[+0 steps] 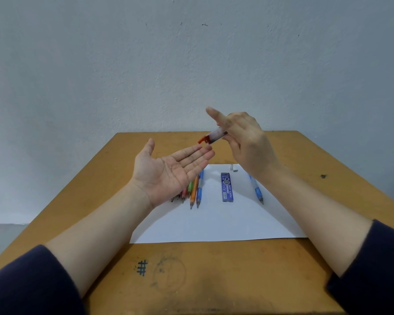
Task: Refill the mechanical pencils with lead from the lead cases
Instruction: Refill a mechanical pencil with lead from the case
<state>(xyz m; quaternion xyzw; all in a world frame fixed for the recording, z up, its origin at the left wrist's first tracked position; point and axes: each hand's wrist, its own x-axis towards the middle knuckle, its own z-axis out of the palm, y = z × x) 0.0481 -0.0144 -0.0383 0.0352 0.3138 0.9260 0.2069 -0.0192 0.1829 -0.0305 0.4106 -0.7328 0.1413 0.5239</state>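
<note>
A white paper sheet [214, 223] lies mid-way on the scuffed wooden tabletop [214, 280], bare wood all round. The right hand [248, 142] pinches a clear lead case with a red cap [214, 137], tilted above the flat, empty left hand [168, 171]. Coloured mechanical pencils [195, 192] flank a blue case [227, 187] reading "PENCIL LEAD"

"0.5" and "PENCIL LEAD" on blue lead case [227, 187]; "#" on table [214, 280].

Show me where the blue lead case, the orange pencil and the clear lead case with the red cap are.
blue lead case [227, 187]: head view, middle of label.
orange pencil [193, 192]: head view, mid barrel.
clear lead case [217, 135]: head view, transparent body.
</note>
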